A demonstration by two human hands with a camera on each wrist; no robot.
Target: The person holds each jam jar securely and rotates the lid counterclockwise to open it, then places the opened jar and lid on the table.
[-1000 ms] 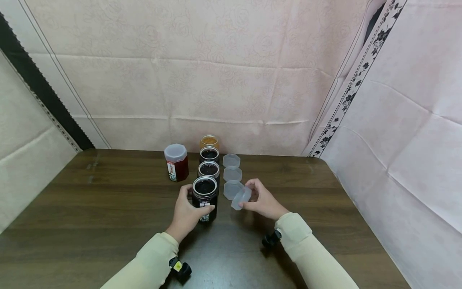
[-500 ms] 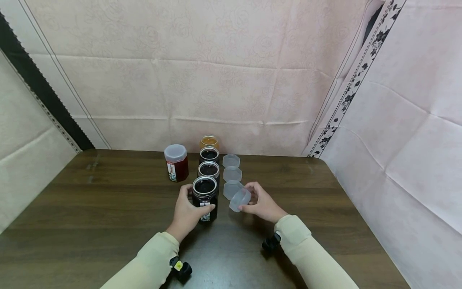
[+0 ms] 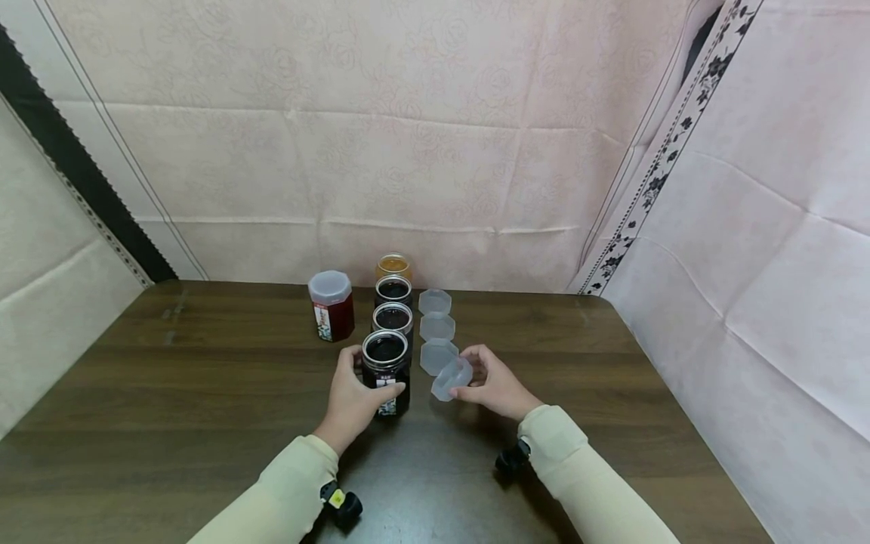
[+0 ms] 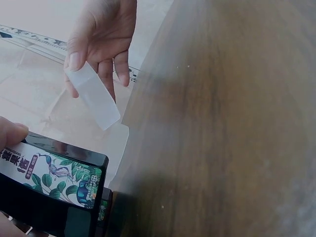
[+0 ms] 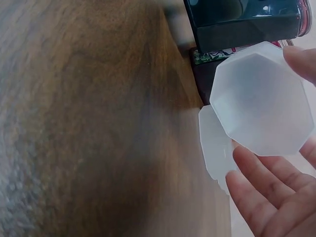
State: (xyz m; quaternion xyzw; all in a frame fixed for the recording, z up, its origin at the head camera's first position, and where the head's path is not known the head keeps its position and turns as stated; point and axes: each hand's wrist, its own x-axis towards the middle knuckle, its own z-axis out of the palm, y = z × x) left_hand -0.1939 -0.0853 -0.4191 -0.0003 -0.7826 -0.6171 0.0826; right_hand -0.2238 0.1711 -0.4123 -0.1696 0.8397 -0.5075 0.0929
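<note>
My left hand (image 3: 353, 397) grips the nearest dark jar (image 3: 385, 370), thumb across its label and fingers behind it. That jar is uncapped, its silver-edged round top facing up, and a plant picture shows on its label (image 4: 64, 175) in the left wrist view. Between thumb and fingers, my right hand (image 3: 499, 385) pinches a frosted octagonal plastic lid (image 5: 261, 101). The lid is tilted on edge, just right of the jar, and overlaps the nearest lid of a row (image 3: 438, 357) in the head view. Its hollow inner side faces the right wrist camera.
Behind the gripped jar stand two more dark jars (image 3: 392, 319) and an amber jar (image 3: 393, 264), in line. Two further lids (image 3: 437, 326) (image 3: 435, 301) lie along their right. A red jar with its lid on (image 3: 333, 310) stands left. Pale cloth (image 3: 435, 151) hangs behind the table.
The lid in my right hand has shifted slightly left and toward me, its tilt changing a little. My left hand keeps its grip, and the jars stay in place.
</note>
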